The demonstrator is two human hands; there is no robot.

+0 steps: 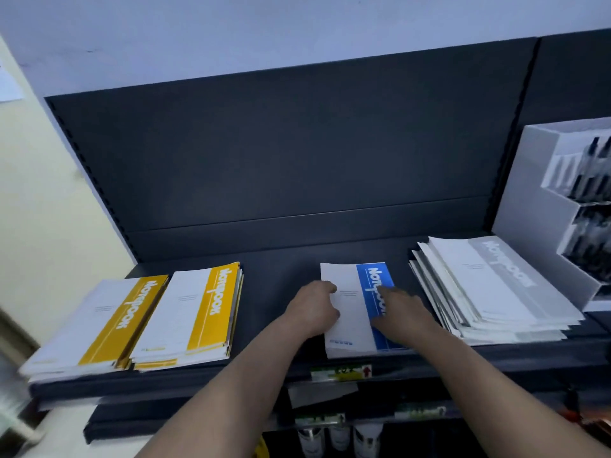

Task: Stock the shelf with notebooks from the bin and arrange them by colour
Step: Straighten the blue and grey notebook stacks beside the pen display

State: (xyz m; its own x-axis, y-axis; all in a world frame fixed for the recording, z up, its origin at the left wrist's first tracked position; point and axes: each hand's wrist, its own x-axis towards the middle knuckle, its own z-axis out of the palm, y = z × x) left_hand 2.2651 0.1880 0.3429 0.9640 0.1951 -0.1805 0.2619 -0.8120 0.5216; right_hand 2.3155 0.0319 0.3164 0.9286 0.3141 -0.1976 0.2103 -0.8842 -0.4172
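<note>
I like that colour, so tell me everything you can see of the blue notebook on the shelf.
The blue notebook lies flat on the dark shelf, between the yellow piles and the grey pile, touching neither. Its paper cover is white with a blue band down the right side bearing white lettering. Its thick front edge suggests several copies stacked. The left hand holds its left edge; the right hand rests on the blue band.

"Notebook" runs in white letters along the coloured band of each top cover: on the left yellow stack (pixel 99 322), the second yellow stack (pixel 195 309), the blue notebook (pixel 350 325), partly under the right hand (pixel 401 312), and the grey stack (pixel 496 282). The shelf-edge label (pixel 340 373) is too blurred to read.
</note>
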